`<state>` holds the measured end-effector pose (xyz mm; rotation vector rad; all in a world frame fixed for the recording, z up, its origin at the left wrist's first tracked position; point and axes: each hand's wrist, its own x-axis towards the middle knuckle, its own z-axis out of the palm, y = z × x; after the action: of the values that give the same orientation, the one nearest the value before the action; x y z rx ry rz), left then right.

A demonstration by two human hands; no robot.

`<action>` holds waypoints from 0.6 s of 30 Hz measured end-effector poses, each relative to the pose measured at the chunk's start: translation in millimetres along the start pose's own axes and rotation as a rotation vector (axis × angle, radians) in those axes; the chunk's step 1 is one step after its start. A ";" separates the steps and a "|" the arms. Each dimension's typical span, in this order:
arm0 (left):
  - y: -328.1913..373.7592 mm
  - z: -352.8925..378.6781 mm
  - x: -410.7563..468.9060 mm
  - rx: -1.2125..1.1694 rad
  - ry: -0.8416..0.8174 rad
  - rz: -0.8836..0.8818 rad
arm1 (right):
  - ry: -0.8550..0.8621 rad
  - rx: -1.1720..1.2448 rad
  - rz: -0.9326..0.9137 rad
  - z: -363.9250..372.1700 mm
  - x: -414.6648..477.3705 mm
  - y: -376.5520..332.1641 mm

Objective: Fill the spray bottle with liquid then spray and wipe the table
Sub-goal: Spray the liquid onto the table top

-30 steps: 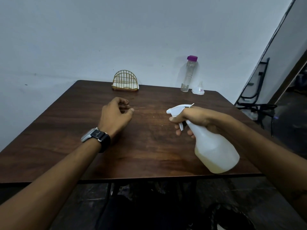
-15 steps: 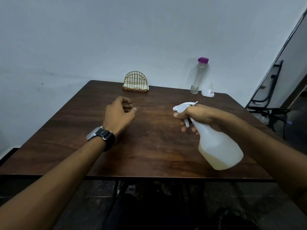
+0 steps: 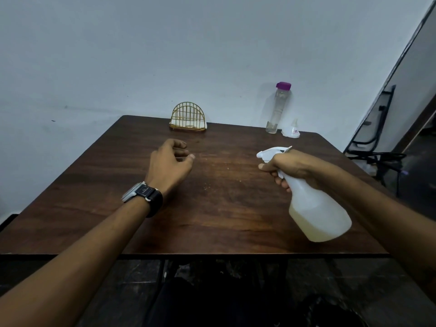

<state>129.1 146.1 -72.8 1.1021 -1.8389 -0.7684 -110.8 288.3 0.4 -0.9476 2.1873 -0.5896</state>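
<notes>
My right hand [image 3: 286, 167] grips the neck of a white spray bottle [image 3: 318, 213], fingers curled round the trigger. The bottle is tilted, nozzle pointing left over the dark wooden table [image 3: 224, 208], and holds yellowish liquid in its lower part. My left hand [image 3: 171, 164] hovers over the table's middle left with fingers loosely curled and nothing in it; a watch sits on that wrist. A clear bottle with a purple cap [image 3: 278, 107] stands at the back right, next to a small white funnel [image 3: 291, 131].
A gold wire napkin holder [image 3: 188, 117] with white napkins stands at the table's back edge against the wall. A black metal frame and chair [image 3: 375, 147] are to the right of the table. Small crumbs dot the tabletop's middle.
The view has shifted slightly. Both hands and the spray bottle stay in nearly the same places over the table.
</notes>
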 end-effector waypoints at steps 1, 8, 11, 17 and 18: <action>0.5 0.7 -0.3 -0.001 -0.001 0.001 | -0.005 -0.008 0.012 0.2 -1.1 0.8; 3.6 4.4 -2.8 0.003 -0.021 0.012 | 0.031 0.002 0.025 -2.4 -1.3 6.6; 3.9 5.0 -3.4 -0.004 -0.021 0.007 | 0.086 0.037 -0.001 -7.3 0.3 9.7; 3.7 8.2 -1.2 -0.012 -0.041 0.014 | 0.286 0.330 -0.117 -21.7 -0.1 4.7; 4.1 9.3 0.5 -0.010 -0.044 0.016 | 0.316 0.372 -0.124 -26.4 1.2 1.6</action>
<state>119.2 148.1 -73.5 1.0709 -1.8756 -0.7979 -131.3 291.9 16.7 -0.8345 2.1844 -1.2289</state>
